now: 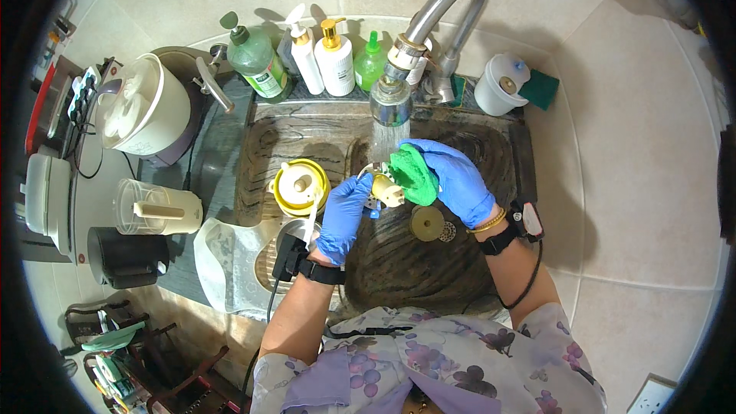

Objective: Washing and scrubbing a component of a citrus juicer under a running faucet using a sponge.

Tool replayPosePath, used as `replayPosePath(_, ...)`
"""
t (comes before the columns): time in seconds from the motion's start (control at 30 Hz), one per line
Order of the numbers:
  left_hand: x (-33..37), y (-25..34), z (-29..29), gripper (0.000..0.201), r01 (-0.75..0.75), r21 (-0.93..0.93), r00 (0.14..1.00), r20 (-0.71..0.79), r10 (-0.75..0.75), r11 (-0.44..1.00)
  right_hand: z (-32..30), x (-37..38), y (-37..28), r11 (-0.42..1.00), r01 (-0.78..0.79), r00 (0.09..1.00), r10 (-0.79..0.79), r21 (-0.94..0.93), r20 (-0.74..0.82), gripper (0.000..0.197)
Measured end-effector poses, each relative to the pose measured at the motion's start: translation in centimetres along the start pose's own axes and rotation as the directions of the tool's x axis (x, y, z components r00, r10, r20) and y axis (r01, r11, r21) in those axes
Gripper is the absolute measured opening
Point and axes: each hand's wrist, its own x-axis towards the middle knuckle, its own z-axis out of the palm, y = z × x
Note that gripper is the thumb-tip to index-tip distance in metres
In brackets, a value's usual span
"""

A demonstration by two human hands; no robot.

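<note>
My left hand [343, 218], in a blue glove, grips a small cream-yellow plastic part [387, 190] over the right sink basin [429, 284]. My right hand [458, 184], gloved too, is closed on a bright green scrubbing cloth [412, 175], which lies against the plastic part. Water runs from the faucet [392, 100] just beyond them; the hands partly hide where it lands. Below my right hand, a round olive disc [426, 224] and a smaller perforated disc [448, 231] rest on the basin floor. A yellow-rimmed container with a cream knobbed piece [300, 182] sits left of my left hand.
Along the back stand a green soap bottle [261, 69], two white pump bottles [335, 65] and a small green bottle [370, 65]. A white canister [500, 86] with a dark green pad is at right. At left are an appliance [149, 107], a clear jug [157, 209] and a translucent sheet [230, 264].
</note>
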Motion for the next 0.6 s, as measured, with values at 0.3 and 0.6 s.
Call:
replayPosePath(0.3, 0.0, -0.3, -0.5, 0.024, 0.042, -0.047, 0.997, -0.062, -0.045, 0.998, 1.7, -1.3, 6.9, 0.290, -0.329, 0.843, 0.519, 0.898, 0.141, 0.022)
replayPosePath(0.6, -0.2, 0.2, -0.1, 0.023, 0.022, 0.038, 1.000, 0.020, -0.023, 0.999, 1.0, -1.7, 4.4, 0.235, -0.416, 0.826, 0.501, 0.878, 0.258, 0.017)
